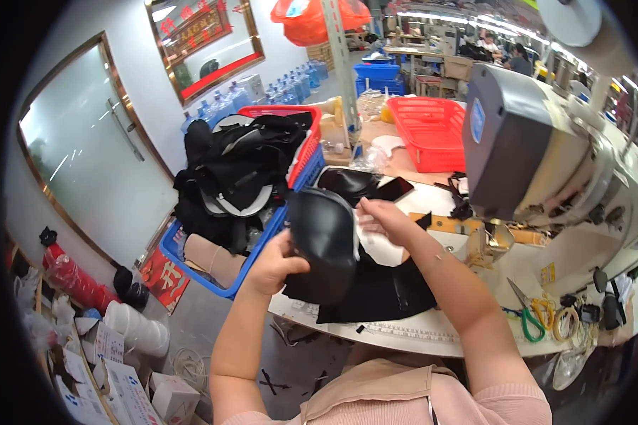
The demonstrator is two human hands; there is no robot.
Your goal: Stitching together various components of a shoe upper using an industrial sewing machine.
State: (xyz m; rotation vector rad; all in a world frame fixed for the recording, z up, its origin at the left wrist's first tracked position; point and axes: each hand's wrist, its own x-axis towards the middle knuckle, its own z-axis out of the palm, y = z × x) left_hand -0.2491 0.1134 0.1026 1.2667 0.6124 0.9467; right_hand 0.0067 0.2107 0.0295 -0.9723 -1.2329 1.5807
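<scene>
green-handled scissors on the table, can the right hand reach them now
Probably yes: the green-handled scissors lie uncovered on the table, and nothing seems to block the right hand, though it is up beside the curved black piece.

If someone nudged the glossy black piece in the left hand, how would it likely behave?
The black piece is probably fairly stiff: it bulges outward though the left hand grips only one side. Its shiny surface suggests it may be slippery. Set down, that rounded shape might rock.
</scene>
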